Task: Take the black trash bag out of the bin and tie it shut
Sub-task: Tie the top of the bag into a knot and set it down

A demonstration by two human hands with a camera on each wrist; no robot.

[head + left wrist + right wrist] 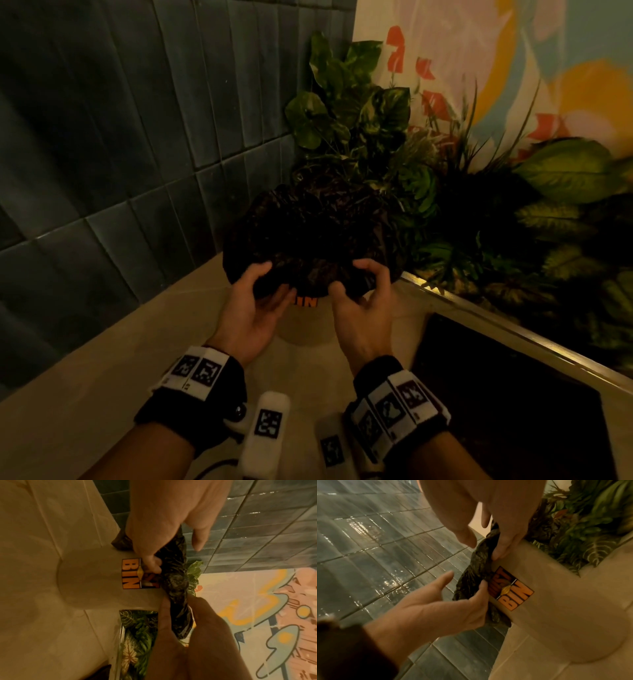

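Observation:
A crumpled black trash bag (308, 236) lines a beige bin (305, 329) and is folded out over its rim. The bin stands on the floor in a corner and carries an orange BIN sticker (307, 302). My left hand (275, 281) grips the bag's near hem left of the sticker, thumb on top and fingers curled under. My right hand (349, 279) grips the hem on the right in the same way. In the left wrist view the left fingers (152, 563) tuck under the bag (176, 582) at the sticker. In the right wrist view the right fingers (500, 547) press the bag (476, 566) against the bin wall (556, 588).
A dark green tiled wall (120, 137) runs close along the left. Behind and to the right of the bin is a planter of leafy plants (376, 137) with a metal edge (513, 325). A painted mural wall (513, 51) is at the back right. A dark panel (496, 394) lies on the beige floor (85, 411).

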